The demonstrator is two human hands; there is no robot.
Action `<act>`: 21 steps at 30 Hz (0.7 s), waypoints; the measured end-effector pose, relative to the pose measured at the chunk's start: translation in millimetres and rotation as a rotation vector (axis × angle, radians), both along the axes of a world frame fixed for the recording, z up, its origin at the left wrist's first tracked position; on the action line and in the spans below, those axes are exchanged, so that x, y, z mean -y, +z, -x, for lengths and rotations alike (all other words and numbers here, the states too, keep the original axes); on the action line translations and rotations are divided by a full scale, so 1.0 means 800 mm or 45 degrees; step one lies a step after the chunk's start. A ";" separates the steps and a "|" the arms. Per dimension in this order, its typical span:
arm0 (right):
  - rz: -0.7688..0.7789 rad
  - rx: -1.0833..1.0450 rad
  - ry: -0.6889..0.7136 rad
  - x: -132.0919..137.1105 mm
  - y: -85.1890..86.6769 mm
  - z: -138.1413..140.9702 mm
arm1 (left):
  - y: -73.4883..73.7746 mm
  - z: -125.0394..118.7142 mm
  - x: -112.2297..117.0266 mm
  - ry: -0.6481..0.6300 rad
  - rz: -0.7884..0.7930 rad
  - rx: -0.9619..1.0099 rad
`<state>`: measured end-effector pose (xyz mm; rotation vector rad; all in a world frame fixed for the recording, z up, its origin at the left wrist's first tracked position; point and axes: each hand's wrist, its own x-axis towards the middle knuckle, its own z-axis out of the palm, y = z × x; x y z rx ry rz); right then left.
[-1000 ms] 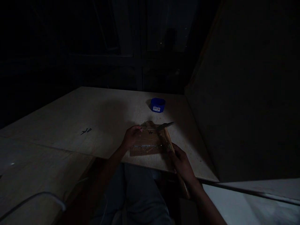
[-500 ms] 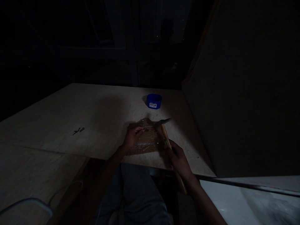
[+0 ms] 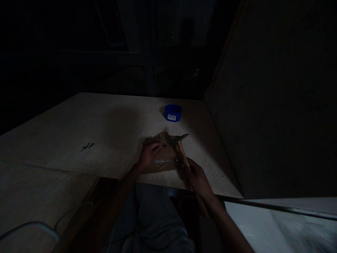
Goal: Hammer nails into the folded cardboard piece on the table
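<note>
My right hand (image 3: 197, 178) is wrapped round the wooden handle of a hammer (image 3: 183, 153). Its dark metal head is tilted above the right part of a flat brown piece (image 3: 168, 153), which looks like taped cardboard. Over that piece's left side, my left hand (image 3: 149, 154) has thumb and forefinger pinched together; what they hold is too small and dark to make out. Small dark bits (image 3: 164, 145) lie just beyond those fingertips, close to the hammer head.
A blue plastic tub (image 3: 173, 113) with a label stands behind the brown piece. Several dark nail-like pieces (image 3: 87, 146) lie on the pale tabletop (image 3: 118, 140) at left. A tall dark panel (image 3: 276, 105) borders the right side. A cable (image 3: 34, 225) loops at the lower left.
The hammer has dipped slightly to the left, its head nearer the left fingertips, and my right hand has shifted with it. My left hand stays nearly still.
</note>
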<state>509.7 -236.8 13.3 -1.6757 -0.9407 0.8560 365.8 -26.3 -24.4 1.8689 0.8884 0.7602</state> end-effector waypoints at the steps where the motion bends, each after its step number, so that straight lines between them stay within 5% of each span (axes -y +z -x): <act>1: -0.002 0.003 0.005 0.000 0.000 0.001 | 0.000 0.000 0.000 -0.002 -0.004 0.002; 21: -0.039 0.112 0.021 -0.005 -0.019 -0.002 | -0.004 -0.006 0.004 0.107 -0.107 -0.017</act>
